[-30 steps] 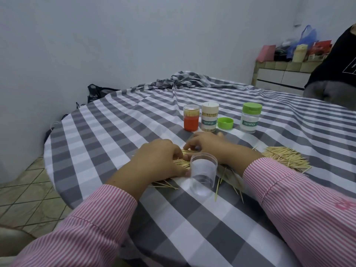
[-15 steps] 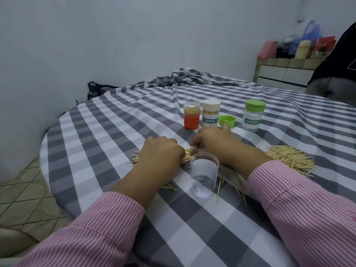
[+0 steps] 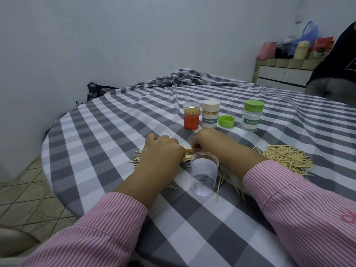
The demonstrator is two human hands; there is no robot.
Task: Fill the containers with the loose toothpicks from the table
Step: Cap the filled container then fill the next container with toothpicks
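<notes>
Toothpicks in a bundle [image 3: 187, 153] lie between my hands, long axis running left to right across the table [image 3: 107, 135]. My left hand [image 3: 161, 153] curls around the bundle's left end and my right hand [image 3: 207, 140] pinches its right end, fingers bent down onto the sticks. Just near of them stands the clear container [image 3: 204, 173], upright and open-mouthed. A bigger loose pile [image 3: 287, 158] fans out on the right, sticks pointing every way. Farther off stand an orange container [image 3: 191, 118], a white-lidded container [image 3: 210, 116], a loose green lid [image 3: 226, 121] and a green-lidded container [image 3: 252, 115]. Grey-and-white checked cloth covers the table; a pale wall [image 3: 134, 39] stands beyond and a tiled floor [image 3: 25, 191] lies left.
</notes>
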